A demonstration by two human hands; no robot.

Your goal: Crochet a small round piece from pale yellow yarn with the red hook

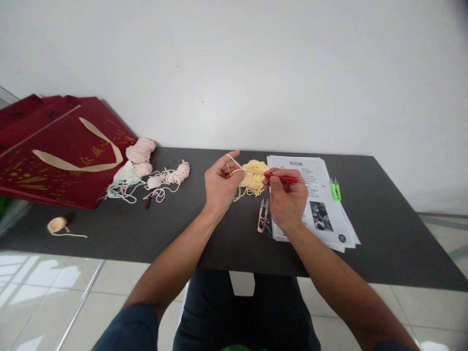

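Observation:
My left hand (221, 183) pinches a small pale-yellow crochet piece (243, 181), with a strand of yarn running over the raised index finger. Something small and orange (229, 175) shows by the thumb; its kind is unclear. In my right hand (288, 197) is a crochet hook (288, 179) with a red handle, its metal shaft pointing left and its tip at the crochet piece. Behind the hands lies a loose ball of yellow yarn (257, 173). A pair of thread snips (262, 216) rests on the table just left of my right wrist.
Printed sheets (307, 163) lie stacked under my right hand, with green-handled snips (335, 189) at their right edge. Pink yarn (141, 150) and white yarn (125, 174) sit left, beside dark red gift bags (66, 156). A small cream crocheted cup (56, 224) is at the table's far left.

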